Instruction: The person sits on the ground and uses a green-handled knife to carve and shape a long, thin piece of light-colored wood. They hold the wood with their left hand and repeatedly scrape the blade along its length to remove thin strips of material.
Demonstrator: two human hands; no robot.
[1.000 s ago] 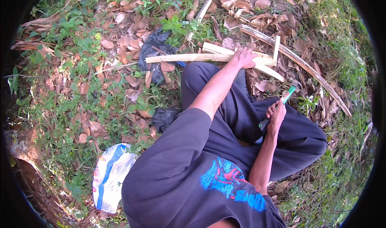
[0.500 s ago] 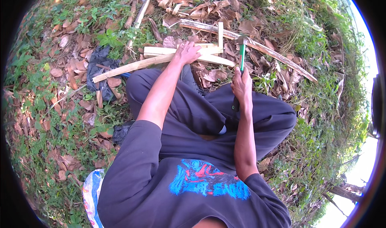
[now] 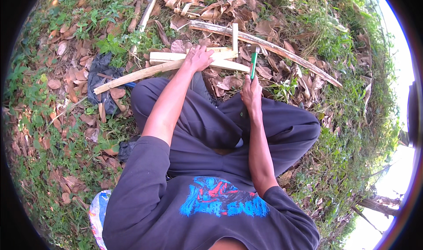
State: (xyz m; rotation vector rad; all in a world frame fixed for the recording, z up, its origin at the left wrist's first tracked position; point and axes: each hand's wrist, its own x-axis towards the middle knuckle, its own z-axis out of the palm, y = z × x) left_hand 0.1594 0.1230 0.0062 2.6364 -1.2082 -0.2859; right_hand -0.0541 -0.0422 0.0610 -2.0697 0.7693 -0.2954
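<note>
My left hand (image 3: 199,59) is closed over a bundle of pale wooden strips, pressing where they cross. One long strip (image 3: 136,75) slants down to the left beneath it, and a shorter strip (image 3: 165,56) lies just above that. At the right end a short upright piece (image 3: 235,40) makes a corner with the others. In my right hand (image 3: 251,95) is a hammer (image 3: 253,65) with a green and black handle. Its metal head is up, right of the strips and apart from them. My fingers hide the joint under my left hand.
A long rough-barked stick (image 3: 286,52) lies beyond the hammer. Black plastic (image 3: 103,76) is crumpled left of my crossed legs (image 3: 282,118). Dry leaves (image 3: 229,81) and green plants (image 3: 53,131) cover the ground. A white and blue bag (image 3: 99,210) sits by my left side.
My right hand has shifted slightly left, and the hammer is tilted differently, its handle looking shorter. My left hand stays on the strips. The whole view has shifted a little.
</note>
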